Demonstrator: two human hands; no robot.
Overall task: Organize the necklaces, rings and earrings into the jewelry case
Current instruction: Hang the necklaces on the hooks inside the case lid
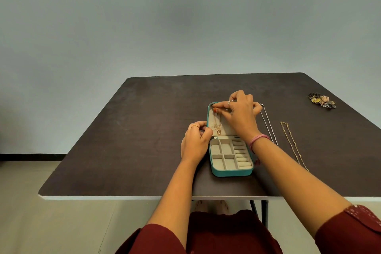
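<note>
Head view: two hands at an open teal jewelry case (231, 172) on a dark tabletop (144, 130), centre of frame.

Right hand (240, 113) reaches over the lid, fingers (218, 105) pinching the top of a gold pendant necklace (217, 125) that hangs against the lid lining. Left hand (194, 141) holds the lid's left edge with curled fingers. Right of the case lie a silver chain (268, 123) and a gold beaded chain (293, 144) (both stretched out); a cluster of small jewelry (322, 100) sits far right. No readable writing or brand.
</note>
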